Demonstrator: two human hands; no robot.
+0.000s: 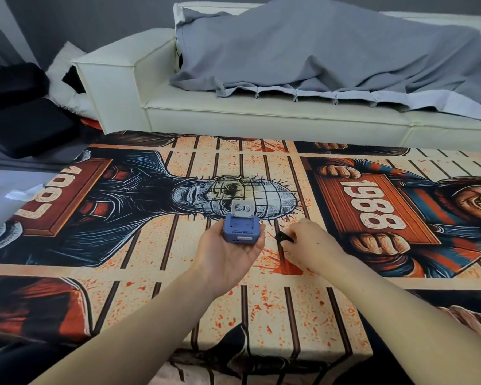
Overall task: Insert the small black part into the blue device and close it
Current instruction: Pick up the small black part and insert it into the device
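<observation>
Two bare hands are out over the table, near each other but not touching. The left hand lies palm up with its fingers curled loosely around the blue device, which sits in the palm. The device's pale grey lid stands flipped up at the far edge, leaving the top compartment uncovered; white lettering runs along the near side, too small to read. Just to the right, the right hand is palm down, its fingertips pinched together on the small black part, which pokes out toward the device without reaching it. Whether the part rests on the cloth or is lifted off it cannot be told.

Beneath both forearms spreads a printed tablecloth in cream, orange and black, showing figures holding plaques marked 1987 and 1988. Beyond the table stands a white sofa, and a grey blanket is heaped over its seat and back.
</observation>
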